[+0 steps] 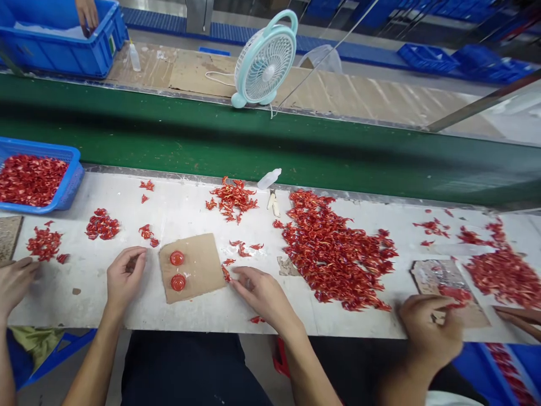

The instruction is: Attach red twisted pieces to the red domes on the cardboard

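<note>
A square of brown cardboard (203,254) lies in front of me on the white work surface, with two round red pieces (177,258) on its left half. To its left is my left hand (125,275), fingers curled and thumb against the fingertips; whatever they may hold is hidden. At the cardboard's right edge my right hand (262,293) pinches a small, pointed red piece (226,274) between thumb and finger. A few similar loose red pieces (242,248) lie just beyond that hand. Small red pieces (146,232) also lie beyond my left hand.
A large heap of red pieces (333,248) spreads to the right, a smaller pile (234,198) ahead beside a white squeeze bottle (269,179). A blue basket (70,180) of red pieces stands left. Co-workers' hands (435,324) work on both sides. A fan (267,65) stands behind the green belt (169,132).
</note>
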{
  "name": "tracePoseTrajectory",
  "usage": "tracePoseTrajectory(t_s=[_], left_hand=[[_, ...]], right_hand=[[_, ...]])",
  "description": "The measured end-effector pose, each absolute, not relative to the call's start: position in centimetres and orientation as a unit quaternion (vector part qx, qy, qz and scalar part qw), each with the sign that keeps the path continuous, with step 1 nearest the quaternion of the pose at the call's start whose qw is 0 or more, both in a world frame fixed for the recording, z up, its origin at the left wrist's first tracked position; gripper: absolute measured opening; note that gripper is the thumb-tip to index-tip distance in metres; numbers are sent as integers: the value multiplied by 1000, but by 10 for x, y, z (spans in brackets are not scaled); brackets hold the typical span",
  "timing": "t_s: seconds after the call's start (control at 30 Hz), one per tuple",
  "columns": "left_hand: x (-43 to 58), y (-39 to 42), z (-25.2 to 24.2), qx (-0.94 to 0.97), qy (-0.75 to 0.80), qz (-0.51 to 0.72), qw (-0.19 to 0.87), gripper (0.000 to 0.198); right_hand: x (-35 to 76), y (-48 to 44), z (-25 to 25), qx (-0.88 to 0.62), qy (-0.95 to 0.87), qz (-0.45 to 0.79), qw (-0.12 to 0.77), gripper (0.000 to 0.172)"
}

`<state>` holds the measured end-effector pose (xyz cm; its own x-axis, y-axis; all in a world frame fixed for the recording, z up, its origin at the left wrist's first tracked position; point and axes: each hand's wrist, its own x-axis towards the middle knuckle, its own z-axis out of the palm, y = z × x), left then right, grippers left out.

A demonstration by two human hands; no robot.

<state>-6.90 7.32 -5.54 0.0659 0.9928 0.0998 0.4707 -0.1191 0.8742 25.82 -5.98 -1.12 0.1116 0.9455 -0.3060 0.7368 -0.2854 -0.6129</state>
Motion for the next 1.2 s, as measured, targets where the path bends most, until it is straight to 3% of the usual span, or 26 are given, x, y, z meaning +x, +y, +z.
tracePoseTrajectory(t_s=[0.23,0.4,0.53,0.8,0.97,1.2], left_hand=[[-69,73,-55,647,567,381,338,18],[-69,74,-56,643,559,388,350,17],[-68,70,-56,656,557,388,330,18],[-103,113,-33,664,617,401,128,26],[-120,165,-27,717,607,331,86,50],[-107,153,-42,775,561,270,112,27]], right_hand=[[282,-50,-23,-770,-554,222,224,30],[288,-46,-31,-751,-579,248,197,29],[291,-55,-29,-741,-582,232,242,33],[297,-87,-53,-817,-463,162,302,46],[293,-101,-63,-835,-404,144,344,51],[296,-111,-66,-836,-388,132,364,55]])
